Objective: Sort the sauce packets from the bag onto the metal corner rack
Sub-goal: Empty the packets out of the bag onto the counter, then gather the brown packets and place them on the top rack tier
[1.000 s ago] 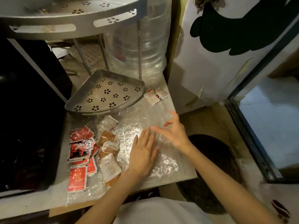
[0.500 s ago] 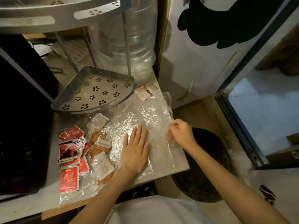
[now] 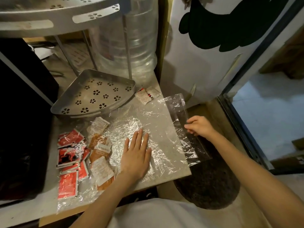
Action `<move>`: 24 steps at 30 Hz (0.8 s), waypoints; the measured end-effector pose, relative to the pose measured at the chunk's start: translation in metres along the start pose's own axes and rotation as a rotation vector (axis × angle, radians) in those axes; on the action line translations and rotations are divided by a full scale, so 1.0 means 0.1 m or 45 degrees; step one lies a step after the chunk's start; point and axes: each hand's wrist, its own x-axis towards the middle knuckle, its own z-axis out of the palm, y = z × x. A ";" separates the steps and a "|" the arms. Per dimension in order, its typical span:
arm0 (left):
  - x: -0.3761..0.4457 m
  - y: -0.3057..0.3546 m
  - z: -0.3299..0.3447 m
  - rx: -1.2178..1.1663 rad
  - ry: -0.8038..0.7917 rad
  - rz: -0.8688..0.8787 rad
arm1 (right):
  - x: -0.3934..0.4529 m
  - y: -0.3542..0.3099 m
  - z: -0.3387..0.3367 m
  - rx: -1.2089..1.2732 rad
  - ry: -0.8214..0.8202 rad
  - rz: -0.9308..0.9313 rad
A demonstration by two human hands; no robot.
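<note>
A clear crinkled plastic bag [image 3: 158,122] lies flat across the tabletop. My left hand [image 3: 136,155] presses flat on its middle, fingers together. My right hand [image 3: 199,126] pinches the bag's right edge, which hangs past the table edge. Several red sauce packets [image 3: 70,155] and brown and white ones [image 3: 101,150] lie under the plastic at the bag's left end. Two white packets [image 3: 148,94] rest outside the bag, beside the rack. The metal corner rack's lower shelf [image 3: 69,102], punched with flower holes, holds nothing; its upper shelf [image 3: 39,25] is overhead.
A big clear water jug [image 3: 131,46] stands behind the rack. A black appliance [image 3: 21,129] fills the left side. A white door with a dark shape [image 3: 205,46] is on the right, and a dark round mat [image 3: 209,185] lies on the floor below the table edge.
My right hand moved from the bag's middle to its right edge, pinched it and pulled it out past the table edge. My left hand stayed pressed on the bag.
</note>
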 end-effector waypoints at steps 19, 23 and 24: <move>-0.18 -0.45 -0.89 -0.838 0.340 -0.237 | -0.28 -1.47 1.14 -0.640 -0.284 -1.051; -0.40 -0.57 -0.95 -0.655 0.397 -0.483 | -0.28 -1.73 1.48 -0.672 -0.432 -1.096; -0.46 -0.59 -0.94 -0.620 0.383 -0.567 | -0.27 -1.76 1.55 -0.698 -0.447 -1.102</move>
